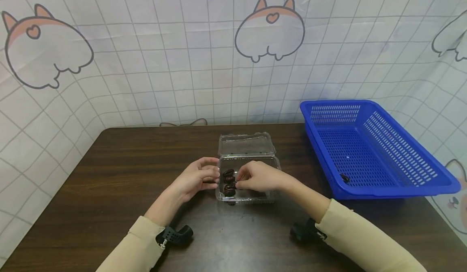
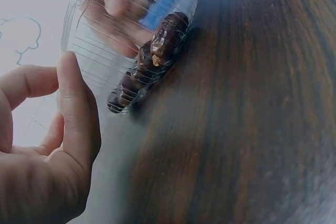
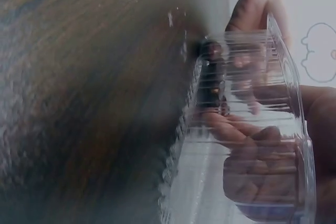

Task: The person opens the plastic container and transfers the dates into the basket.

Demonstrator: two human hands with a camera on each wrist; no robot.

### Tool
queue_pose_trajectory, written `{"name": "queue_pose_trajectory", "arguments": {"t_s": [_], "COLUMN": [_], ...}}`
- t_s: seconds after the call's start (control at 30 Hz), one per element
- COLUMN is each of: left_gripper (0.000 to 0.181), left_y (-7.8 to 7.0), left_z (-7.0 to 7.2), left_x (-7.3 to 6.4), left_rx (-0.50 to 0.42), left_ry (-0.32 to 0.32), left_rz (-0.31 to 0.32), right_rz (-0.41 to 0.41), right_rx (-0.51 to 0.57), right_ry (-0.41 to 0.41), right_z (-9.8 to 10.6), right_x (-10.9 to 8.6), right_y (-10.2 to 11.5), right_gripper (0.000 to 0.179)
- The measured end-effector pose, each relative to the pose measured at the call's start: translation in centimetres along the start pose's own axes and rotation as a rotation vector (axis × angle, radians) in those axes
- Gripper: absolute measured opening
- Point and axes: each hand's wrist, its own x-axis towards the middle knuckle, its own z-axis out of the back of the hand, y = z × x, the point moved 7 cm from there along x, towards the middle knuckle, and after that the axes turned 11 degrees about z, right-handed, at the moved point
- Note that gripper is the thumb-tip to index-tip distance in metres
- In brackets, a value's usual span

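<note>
Dates [image 1: 229,179] lie lengthwise left-right

Hands [image 1: 263,176] at clear box [image 1: 251,199], dark dates [image 1: 229,179] inside

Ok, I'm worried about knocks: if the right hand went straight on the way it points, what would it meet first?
The right hand would probably meet the row of dates in the clear box first; whether they touch now is unclear.
</note>
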Motion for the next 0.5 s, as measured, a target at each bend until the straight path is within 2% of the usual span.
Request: {"name": "queue_pose_trajectory", "arguments": {"t_s": [0.17,0.5], "left_gripper": [0.052,0.052], "left_y": [0.04,-0.02], "left_z": [0.00,-0.12], "left_x": [-0.02,-0.06], "left_rx": [-0.004,-0.013], "left_ry": [0.002,0.007], "left_rz": [-0.004,-0.009], "right_rz": [0.006,-0.037], "right_rx": [0.005,-0.054], "right_ry": [-0.011,-0.090], "right_z": [-0.32,-0.04], "right_x": [0.26,0.35], "right_y": [0.19,0.28], "right_gripper": [0.020,0.014]}}
